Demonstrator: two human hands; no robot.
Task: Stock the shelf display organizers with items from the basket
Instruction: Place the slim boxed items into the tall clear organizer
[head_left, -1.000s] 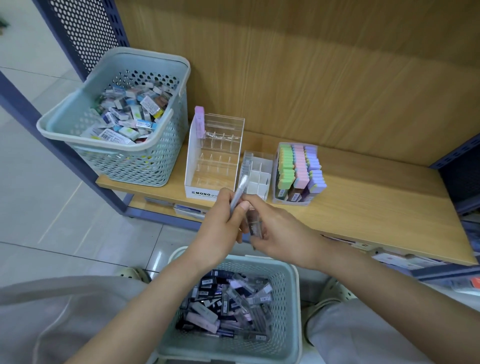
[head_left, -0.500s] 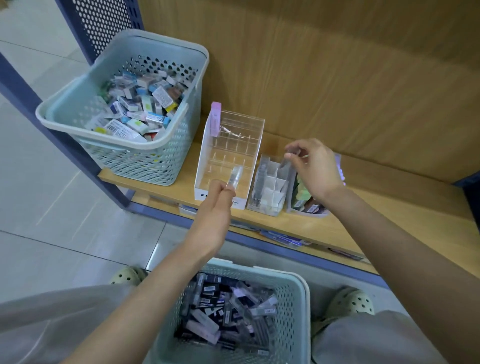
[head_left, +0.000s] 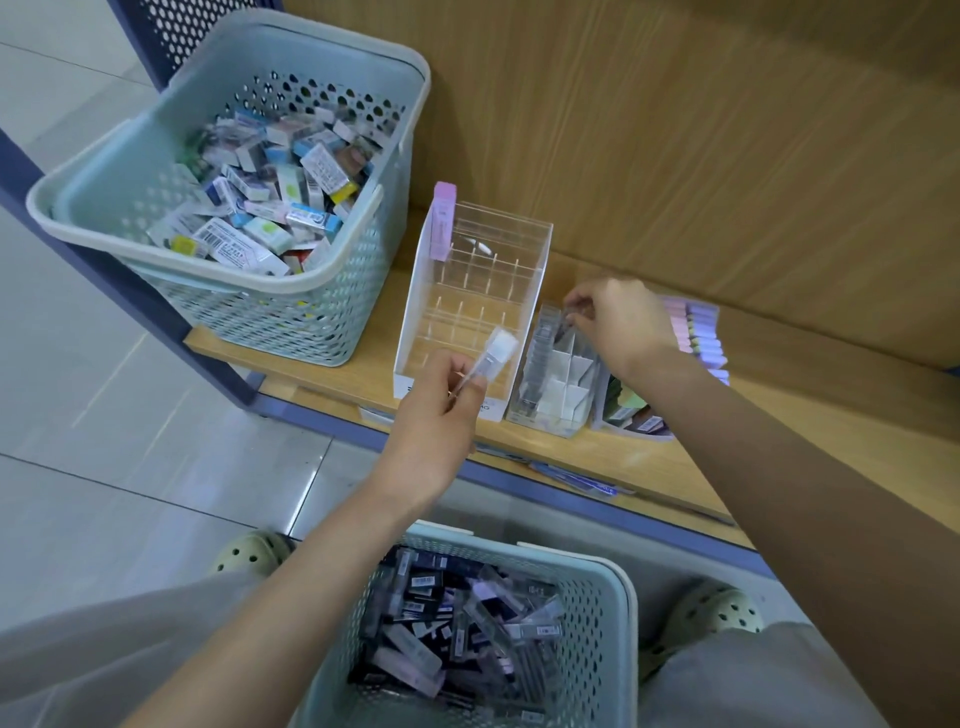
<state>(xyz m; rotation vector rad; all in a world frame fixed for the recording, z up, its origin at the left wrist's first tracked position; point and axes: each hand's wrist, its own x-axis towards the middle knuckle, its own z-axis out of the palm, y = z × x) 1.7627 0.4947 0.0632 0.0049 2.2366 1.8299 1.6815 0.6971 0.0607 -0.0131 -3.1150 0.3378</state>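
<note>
My left hand holds a slim clear lead case in front of the tall clear organizer, whose slots hold only one pink case at the back left. My right hand pinches a dark slim case at the back of the small divided organizer. Between my knees stands a pale blue basket full of slim lead cases.
A second pale blue basket full of boxed erasers sits at the shelf's left end. A tray of pastel erasers stands right of the small organizer. Behind is a wooden back panel. The shelf's front edge runs above my feet.
My hands separated from above the basket. The right hand carried its case to the back of the small organizer and lowered it in. The left hand rose toward the tall organizer.
</note>
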